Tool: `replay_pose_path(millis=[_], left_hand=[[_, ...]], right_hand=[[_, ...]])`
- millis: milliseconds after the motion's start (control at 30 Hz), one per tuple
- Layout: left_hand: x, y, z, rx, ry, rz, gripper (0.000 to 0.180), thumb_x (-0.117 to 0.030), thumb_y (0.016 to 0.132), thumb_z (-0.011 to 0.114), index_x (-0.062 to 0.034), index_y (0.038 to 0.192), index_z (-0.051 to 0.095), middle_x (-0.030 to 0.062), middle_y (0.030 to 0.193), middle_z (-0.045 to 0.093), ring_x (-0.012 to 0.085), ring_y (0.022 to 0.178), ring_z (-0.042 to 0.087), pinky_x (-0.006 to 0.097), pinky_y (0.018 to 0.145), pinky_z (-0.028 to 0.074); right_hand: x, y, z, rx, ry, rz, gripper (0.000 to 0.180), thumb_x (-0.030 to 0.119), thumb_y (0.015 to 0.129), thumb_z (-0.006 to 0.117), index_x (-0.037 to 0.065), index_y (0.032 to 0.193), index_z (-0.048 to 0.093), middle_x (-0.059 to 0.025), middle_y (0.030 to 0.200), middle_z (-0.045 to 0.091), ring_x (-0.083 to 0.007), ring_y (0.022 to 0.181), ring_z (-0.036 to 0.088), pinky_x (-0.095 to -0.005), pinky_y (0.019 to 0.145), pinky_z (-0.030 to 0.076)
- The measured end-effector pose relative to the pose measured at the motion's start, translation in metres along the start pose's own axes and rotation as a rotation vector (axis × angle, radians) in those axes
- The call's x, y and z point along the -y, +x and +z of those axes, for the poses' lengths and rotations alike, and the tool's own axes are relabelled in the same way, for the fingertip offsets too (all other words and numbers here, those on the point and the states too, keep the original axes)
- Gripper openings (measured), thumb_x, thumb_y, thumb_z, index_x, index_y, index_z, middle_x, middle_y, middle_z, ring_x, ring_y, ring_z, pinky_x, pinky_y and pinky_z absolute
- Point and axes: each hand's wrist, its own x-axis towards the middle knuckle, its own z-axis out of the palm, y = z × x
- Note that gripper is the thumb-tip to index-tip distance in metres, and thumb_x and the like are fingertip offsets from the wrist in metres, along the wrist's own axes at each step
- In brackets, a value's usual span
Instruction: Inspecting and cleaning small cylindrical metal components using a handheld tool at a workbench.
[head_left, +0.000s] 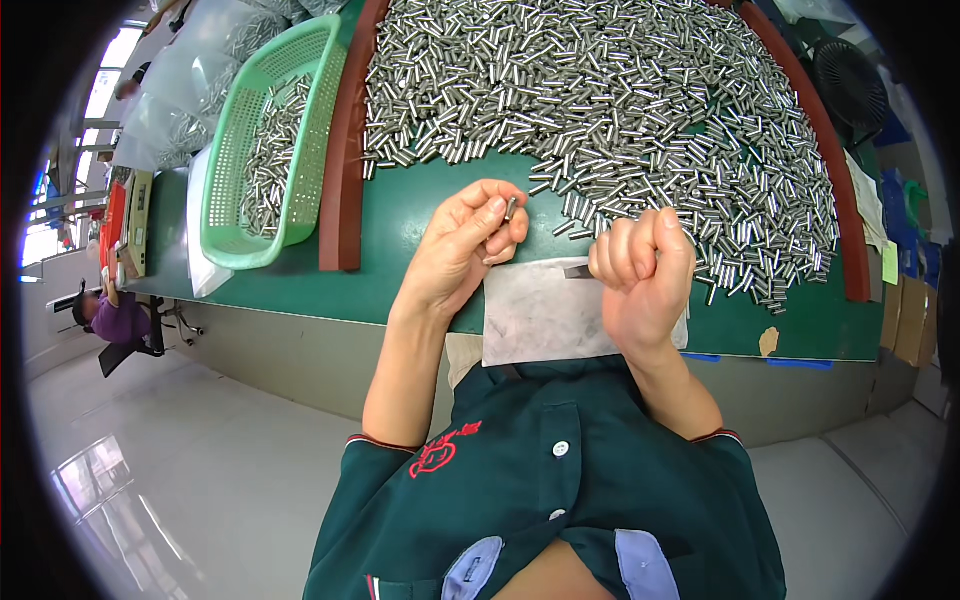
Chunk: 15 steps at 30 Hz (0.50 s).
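Tabletop basket [225, 215] of metal pins [272, 150]

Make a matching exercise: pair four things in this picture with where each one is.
Things:
1. single metal pin
2. green basket
3. grey sheet
4. pile of metal pins

Places:
A. at the table's near edge, under the hands
B. pinched in the left hand
C. left of the brown rail
D. spread over the green table, right of the rail

Pairs: 1-B, 2-C, 3-A, 4-D
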Motion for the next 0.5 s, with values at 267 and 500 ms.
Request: replay_pose_path(millis=[267,500], left_hand=[[-0.0032,0.0011,0.0038,-0.04,0.031,-0.004,0.023,-0.021,0.088,0.043,-0.0003,0.095,0.051,0.0084,0.072,0.054,0.0048,0.052,0.035,0.018,0.046,0.027],[-0.0037,0.0044,0.01,-0.095,0.43,0.049,0.026,-0.018,0.089,0.042,-0.0008,0.072,0.051,0.005,0.063,0.051,0.0058,0.05,0.032,0.019,0.045,0.027]], right_hand=[[0.0002,0.0007,0.0006,-0.022,0.017,0.011,0.04,0.021,0.09,0.03,0.009,0.052,0.029,0.0004,0.043,0.027,-0.0069,0.039,0.018,-0.0233,0.038,0.018],[0.0003,0.0012,-0.0009,-0.028,0.004,0.006,0.04,0.021,0.09,0.03,0.009,0.052,0.029,0.0004,0.043,0.027,-0.0067,0.039,0.018,-0.0229,0.038,0.017]])
